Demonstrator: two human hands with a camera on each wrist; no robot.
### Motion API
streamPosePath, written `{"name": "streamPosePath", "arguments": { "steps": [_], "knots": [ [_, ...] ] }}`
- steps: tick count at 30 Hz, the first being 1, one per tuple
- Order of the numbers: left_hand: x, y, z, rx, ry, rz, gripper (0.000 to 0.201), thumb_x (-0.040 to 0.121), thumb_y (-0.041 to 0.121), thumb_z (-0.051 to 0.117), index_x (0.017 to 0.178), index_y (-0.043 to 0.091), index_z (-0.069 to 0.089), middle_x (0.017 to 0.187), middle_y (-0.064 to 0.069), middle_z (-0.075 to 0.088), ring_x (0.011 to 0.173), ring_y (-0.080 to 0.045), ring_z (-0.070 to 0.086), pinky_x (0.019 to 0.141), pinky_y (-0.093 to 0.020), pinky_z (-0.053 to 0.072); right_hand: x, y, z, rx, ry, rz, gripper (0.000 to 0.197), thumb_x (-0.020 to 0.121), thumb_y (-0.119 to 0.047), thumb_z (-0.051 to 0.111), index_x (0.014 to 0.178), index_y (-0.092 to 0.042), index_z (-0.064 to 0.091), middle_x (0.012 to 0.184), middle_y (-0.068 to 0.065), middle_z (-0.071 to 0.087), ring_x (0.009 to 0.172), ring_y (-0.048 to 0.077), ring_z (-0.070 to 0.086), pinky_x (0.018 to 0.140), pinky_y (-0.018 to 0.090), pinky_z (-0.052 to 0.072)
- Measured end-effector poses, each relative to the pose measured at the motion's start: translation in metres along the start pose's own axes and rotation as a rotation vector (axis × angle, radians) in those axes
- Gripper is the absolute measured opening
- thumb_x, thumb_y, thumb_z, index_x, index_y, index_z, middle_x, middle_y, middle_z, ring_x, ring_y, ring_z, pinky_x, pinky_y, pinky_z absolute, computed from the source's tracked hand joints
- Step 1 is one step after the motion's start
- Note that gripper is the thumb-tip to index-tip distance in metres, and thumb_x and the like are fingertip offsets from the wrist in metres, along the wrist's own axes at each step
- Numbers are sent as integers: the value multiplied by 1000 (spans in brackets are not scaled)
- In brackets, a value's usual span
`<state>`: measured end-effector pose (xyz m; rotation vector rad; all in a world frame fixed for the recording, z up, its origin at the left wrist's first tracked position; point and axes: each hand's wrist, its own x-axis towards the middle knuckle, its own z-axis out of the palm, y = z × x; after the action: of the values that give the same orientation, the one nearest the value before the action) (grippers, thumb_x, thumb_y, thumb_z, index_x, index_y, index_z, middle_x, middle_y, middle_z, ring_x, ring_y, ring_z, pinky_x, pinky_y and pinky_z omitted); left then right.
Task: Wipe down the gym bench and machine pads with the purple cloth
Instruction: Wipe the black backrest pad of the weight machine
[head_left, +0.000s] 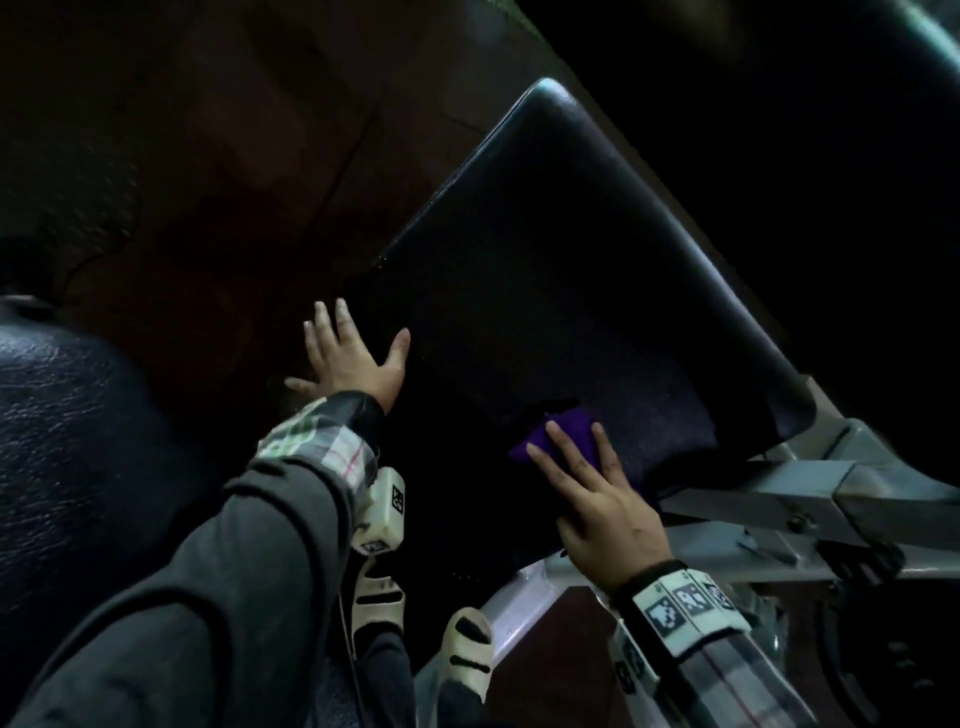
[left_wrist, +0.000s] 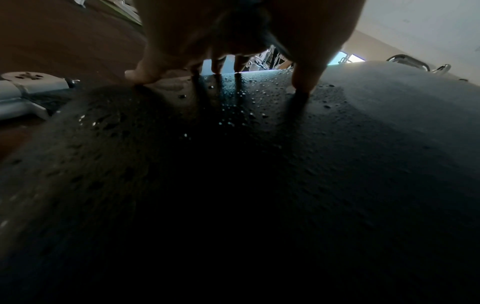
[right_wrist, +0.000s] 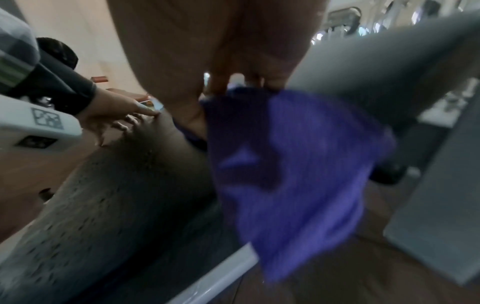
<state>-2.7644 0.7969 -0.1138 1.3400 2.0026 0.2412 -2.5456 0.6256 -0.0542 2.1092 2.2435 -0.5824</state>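
Our right hand (head_left: 597, 499) presses flat, fingers straight, on the soft purple cloth (right_wrist: 293, 164); our left hand (head_left: 353, 353) braces open-palmed on the droplet-beaded, likely slippery black padded bench (head_left: 545, 270).

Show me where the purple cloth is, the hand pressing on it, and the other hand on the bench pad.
purple cloth (head_left: 569, 423): head view, the bare fold beyond the fingertips.
right hand (head_left: 597, 509): head view, back of the hand, flat on the cloth.
left hand (head_left: 350, 358): head view, back of the hand, fingers spread at the pad's left edge.
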Motion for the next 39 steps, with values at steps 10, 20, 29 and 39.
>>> {"name": "streamPosePath", "arguments": {
  "steps": [10,20,29,39],
  "knots": [
    [-103,17,56,47,-15,118,78,91,63,25,154,20,12,161,5,6,147,-12,0,113,-59,-8,35,45,-49,-15,257,134,66,84,-39,42,140,-4,40,144,10,43,135,28,38,110,49,30],
    [-215,51,124,-57,62,319,65,87,58,41,140,21,35,153,0,29,144,-20,23,113,-58,17,86,81,-84,-129,121,403,83,89,-55,45,151,-22,1,157,14,0,145,27,-1,115,43,1],
    [-215,63,161,1,138,290,87,83,65,45,153,20,18,161,-13,12,149,-30,6,116,-52,6,84,89,-74,-149,132,345,79,91,-57,37,150,-24,-5,157,9,-6,144,24,-6,114,40,-8],
    [-194,64,158,-124,251,373,74,83,52,49,145,15,29,161,-8,12,149,-22,0,121,-35,0,85,96,-57,-184,218,176,72,91,-58,34,150,-30,2,157,-1,-15,143,13,-16,105,27,-29]
  ]
}}
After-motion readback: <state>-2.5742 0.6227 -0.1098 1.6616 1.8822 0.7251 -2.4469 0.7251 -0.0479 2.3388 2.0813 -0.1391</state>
